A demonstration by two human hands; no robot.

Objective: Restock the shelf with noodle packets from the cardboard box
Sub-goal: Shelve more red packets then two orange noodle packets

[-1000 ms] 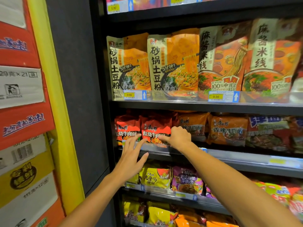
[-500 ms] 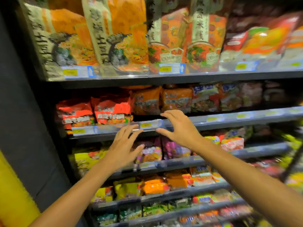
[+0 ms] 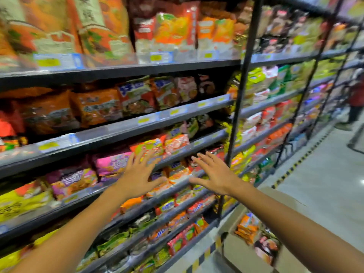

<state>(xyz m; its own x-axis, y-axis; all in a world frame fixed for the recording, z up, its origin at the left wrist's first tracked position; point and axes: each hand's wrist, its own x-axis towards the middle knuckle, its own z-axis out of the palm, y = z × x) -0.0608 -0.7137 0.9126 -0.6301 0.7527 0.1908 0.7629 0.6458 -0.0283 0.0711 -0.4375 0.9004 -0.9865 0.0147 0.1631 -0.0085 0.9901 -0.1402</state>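
Both hands drawn back from shelf (image 3: 126, 131), left hand (image 3: 137, 178) and right hand (image 3: 214, 174) empty, cardboard box (image 3: 244, 251) below

A: Counts?
B: Hands: two, left hand (image 3: 137, 175) and right hand (image 3: 214, 174), fingers spread, nothing in either.
A: Boxes?
B: One cardboard box (image 3: 239, 255) on the floor. Two packs clearly visible inside it, maybe more, blurred.
A: Shelf?
B: Nearest shelving bay (image 3: 126, 127): at least six tiers. Noodle packets there too blurred to count.
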